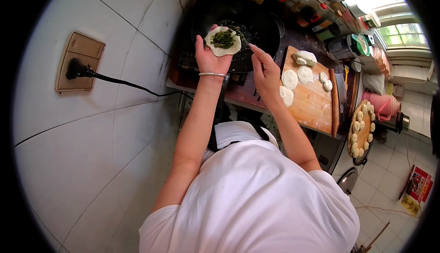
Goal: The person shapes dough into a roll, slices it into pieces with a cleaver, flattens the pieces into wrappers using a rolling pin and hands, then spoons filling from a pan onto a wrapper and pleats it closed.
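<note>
On the palm of my left hand rests a round dough wrapper with chopped green filling heaped in its middle. The hand is cupped under the wrapper, held above a dark wok. To its right, my right hand pinches a thin dark utensil, whose far end reaches the wrapper's right edge with green bits around it. Whether it is a spoon I cannot tell. Bits of filling are scattered inside the wok.
A wooden board at right carries flat dough rounds, a dough lump, small dough pieces and a rolling pin. Several bottles line the back. A round tray holds shaped buns. A black cord hangs at left.
</note>
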Available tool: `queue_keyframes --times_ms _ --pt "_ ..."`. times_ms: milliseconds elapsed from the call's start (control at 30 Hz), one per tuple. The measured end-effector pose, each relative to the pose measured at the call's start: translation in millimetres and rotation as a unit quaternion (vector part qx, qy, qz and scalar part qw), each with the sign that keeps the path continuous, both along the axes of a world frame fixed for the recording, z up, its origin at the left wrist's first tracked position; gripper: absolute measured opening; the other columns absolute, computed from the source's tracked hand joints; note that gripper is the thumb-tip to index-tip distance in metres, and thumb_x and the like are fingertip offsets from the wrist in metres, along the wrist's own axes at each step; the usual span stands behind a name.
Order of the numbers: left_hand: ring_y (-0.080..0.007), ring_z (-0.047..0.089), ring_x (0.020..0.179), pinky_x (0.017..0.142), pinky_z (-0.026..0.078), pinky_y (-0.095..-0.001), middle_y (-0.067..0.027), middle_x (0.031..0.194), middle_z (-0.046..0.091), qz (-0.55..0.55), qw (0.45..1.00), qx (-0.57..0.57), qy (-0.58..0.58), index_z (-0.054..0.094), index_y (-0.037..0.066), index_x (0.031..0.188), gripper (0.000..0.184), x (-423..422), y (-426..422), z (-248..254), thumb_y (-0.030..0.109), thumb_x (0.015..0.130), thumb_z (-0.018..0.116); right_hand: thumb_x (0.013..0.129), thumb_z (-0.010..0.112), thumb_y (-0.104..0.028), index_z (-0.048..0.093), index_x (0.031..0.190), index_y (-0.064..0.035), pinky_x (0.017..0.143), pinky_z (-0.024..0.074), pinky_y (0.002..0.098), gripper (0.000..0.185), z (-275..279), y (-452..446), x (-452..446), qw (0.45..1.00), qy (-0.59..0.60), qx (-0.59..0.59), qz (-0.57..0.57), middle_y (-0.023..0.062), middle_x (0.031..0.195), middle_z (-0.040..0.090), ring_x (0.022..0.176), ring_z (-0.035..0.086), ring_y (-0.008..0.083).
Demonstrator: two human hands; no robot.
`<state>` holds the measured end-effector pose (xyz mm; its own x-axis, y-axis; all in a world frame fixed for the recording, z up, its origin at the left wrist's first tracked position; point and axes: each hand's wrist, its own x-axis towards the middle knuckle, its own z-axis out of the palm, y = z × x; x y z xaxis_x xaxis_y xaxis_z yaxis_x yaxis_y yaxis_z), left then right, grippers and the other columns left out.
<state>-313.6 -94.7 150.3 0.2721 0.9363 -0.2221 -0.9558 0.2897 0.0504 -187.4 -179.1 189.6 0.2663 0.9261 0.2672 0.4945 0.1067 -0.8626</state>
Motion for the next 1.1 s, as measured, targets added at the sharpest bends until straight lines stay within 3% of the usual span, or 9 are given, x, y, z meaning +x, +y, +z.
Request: queue_keyframes --times_ms 133,233,500,567,1000,1100 --pt "-0.0319 0.049 0.12 0.106 0.033 -0.0495 -0.0171 0.125 0.055 0.002 1.0 0.01 -0.003 0.053 0.004 0.125 0.055 -3 -1 1 0.048 0.095 0.04 0.092 0.056 -0.006 0.061 0.119 -0.0056 0.061 0.0401 0.0242 0.027 5 -4 -9 0.999 -0.036 -0.01 0.009 0.0039 0.073 0.049 0.064 0.046 0.0109" --pt "-0.0308 0.051 0.117 0.105 0.036 -0.0486 -0.0154 0.121 0.057 0.004 1.0 0.015 -0.009 0.055 0.005 0.122 0.054 -5 -2 3 0.049 0.096 0.038 0.089 0.058 -0.006 0.062 0.117 -0.0107 0.057 0.0445 0.0343 0.028 7 -9 -14 0.993 -0.115 0.003 0.017 0.0103 0.074 0.052 0.061 0.054 0.0254" --pt "-0.0314 0.049 0.12 0.106 0.034 -0.0488 -0.0166 0.125 0.055 0.012 0.999 0.019 -0.026 0.055 0.004 0.123 0.055 -6 -3 8 0.049 0.096 0.037 0.087 0.059 -0.006 0.062 0.117 -0.0108 0.055 0.0441 0.0354 0.03 5 -7 -17 0.99 -0.138 0.028 0.012 0.0103 0.074 0.051 0.061 0.054 0.0255" --pt "-0.0358 0.043 0.126 0.11 0.029 -0.0515 -0.0211 0.13 0.05 0.017 0.999 0.021 -0.042 0.05 0.001 0.127 0.055 -6 -2 7 0.045 0.095 0.042 0.087 0.06 -0.005 0.062 0.117 -0.0111 0.055 0.0442 0.0357 0.031 5 -10 -21 0.987 -0.155 0.045 0.021 0.0097 0.073 0.051 0.06 0.054 0.0253" --pt "-0.0382 0.041 0.126 0.11 0.027 -0.0523 -0.0232 0.131 0.048 0.026 0.999 0.013 -0.044 0.05 0.0 0.125 0.055 -10 -5 13 0.044 0.095 0.043 0.087 0.06 -0.007 0.061 0.12 -0.0144 0.054 0.0454 0.0358 0.033 10 -5 -19 0.988 -0.153 0.025 0.008 0.0081 0.074 0.05 0.059 0.053 0.0249" --pt "-0.0373 0.042 0.125 0.11 0.028 -0.0522 -0.0227 0.129 0.049 0.013 1.0 0.003 -0.028 0.051 0.0 0.125 0.055 -13 -5 14 0.045 0.094 0.043 0.085 0.061 -0.006 0.063 0.118 -0.0144 0.053 0.0447 0.0353 0.034 4 -4 -17 0.978 -0.202 0.049 0.035 0.007 0.072 0.049 0.061 0.053 0.0235"
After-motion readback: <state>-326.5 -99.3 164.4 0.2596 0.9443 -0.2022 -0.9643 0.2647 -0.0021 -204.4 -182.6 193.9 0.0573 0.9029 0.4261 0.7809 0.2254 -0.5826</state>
